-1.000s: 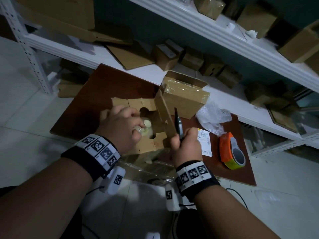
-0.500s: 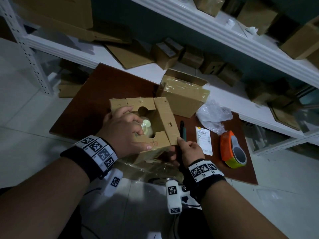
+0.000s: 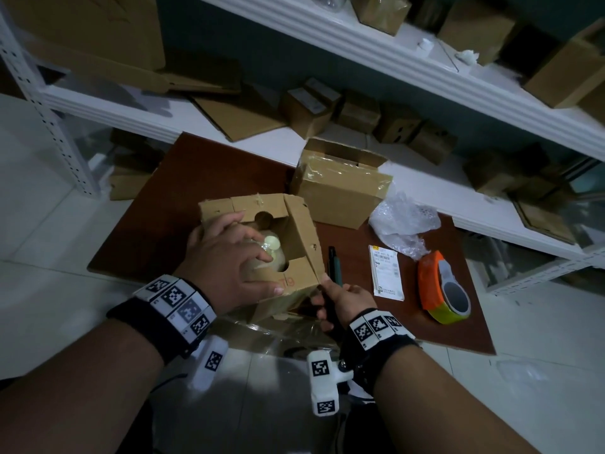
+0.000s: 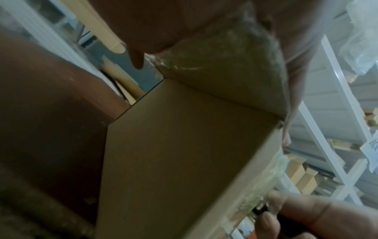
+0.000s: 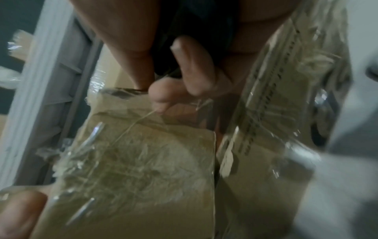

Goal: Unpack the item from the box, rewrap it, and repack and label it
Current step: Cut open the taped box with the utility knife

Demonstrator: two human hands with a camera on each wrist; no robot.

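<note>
An open cardboard box [image 3: 298, 237] sits on the brown board [image 3: 196, 178], its taped side filling the left wrist view [image 4: 184, 153]. Inside lies the plastic-wrapped item [image 3: 278, 257] with a pale cap. My left hand [image 3: 229, 260] holds the box from above, fingers in the opening on the item and thumb on the near flap. My right hand [image 3: 343, 298] grips a dark pen-like tool [image 3: 334, 263] at the box's near right corner, index finger touching the corner. The right wrist view shows the fingers [image 5: 194, 67] curled round the dark handle above taped cardboard [image 5: 132, 169].
Behind the box stands a second taped box [image 3: 340, 191]. To the right lie a crumpled plastic bag [image 3: 402, 221], a white label [image 3: 386, 273] and an orange tape dispenser [image 3: 442, 290]. Clear film [image 3: 278, 332] hangs off the board's near edge. White shelves [image 3: 327, 37] hold several cartons.
The box's right flap went from upright to folded outward. My right hand dropped with the tool from beside that flap to the near right corner. My left hand stayed on the box.
</note>
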